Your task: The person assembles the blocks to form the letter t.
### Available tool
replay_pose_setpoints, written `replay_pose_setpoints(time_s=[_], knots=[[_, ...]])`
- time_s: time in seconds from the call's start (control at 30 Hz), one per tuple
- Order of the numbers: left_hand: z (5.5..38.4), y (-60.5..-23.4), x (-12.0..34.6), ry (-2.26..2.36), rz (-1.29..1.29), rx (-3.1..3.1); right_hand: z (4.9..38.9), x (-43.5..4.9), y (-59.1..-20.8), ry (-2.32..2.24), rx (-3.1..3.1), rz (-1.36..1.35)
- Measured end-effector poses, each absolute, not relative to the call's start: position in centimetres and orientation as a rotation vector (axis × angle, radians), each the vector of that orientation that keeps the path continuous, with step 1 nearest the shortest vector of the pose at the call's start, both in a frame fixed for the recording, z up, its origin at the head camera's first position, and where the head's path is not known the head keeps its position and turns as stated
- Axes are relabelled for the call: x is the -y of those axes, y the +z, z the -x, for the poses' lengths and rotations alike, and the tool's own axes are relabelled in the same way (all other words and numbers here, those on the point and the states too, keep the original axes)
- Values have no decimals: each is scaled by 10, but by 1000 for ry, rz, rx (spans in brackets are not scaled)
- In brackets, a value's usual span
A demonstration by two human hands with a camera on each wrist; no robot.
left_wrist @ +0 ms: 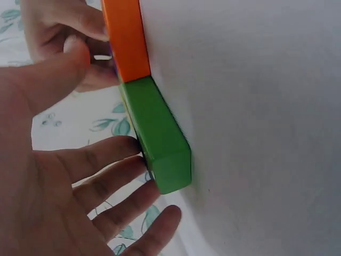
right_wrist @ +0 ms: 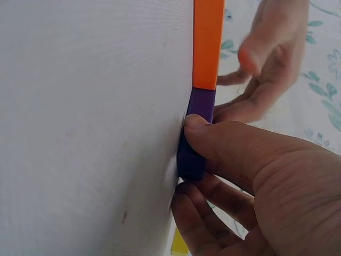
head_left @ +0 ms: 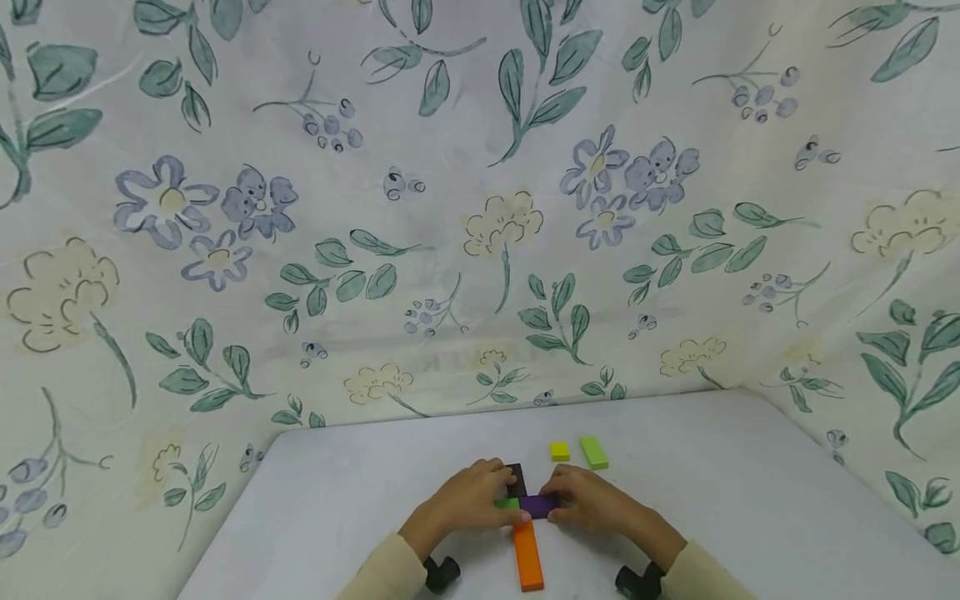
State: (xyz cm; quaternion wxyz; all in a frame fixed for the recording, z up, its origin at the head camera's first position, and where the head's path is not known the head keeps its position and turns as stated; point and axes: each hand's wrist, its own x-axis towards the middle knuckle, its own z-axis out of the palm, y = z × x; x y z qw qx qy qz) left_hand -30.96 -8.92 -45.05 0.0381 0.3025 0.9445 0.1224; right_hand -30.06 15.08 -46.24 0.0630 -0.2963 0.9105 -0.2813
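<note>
Orange (head_left: 528,557), green (head_left: 507,503), purple (head_left: 538,507) and black (head_left: 516,481) blocks lie together on the white table, their inner ends meeting in a cross-like layout. My left hand (head_left: 471,497) is over the green block, partly covering it. In the left wrist view its fingers are loosely extended, the fingertips at the far side of the green block, and its thumb stands apart from it. With thumb and fingers my right hand (head_left: 588,498) pinches the outer part of the purple block, as the right wrist view shows.
Behind the right hand lie a small yellow block (head_left: 559,452) and a light green block (head_left: 594,452). A flower-patterned cloth (head_left: 450,250) hangs behind the white table (head_left: 337,500) and along its sides. Dark camera mounts (head_left: 442,575) are on both wrists.
</note>
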Motion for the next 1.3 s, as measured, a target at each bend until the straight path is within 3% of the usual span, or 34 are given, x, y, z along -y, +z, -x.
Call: replay_pose_setpoints(time_s=[1.3], knots=[[297,-453,89,439,-819,-2919,302,-152,-465,-881,-2743,908]])
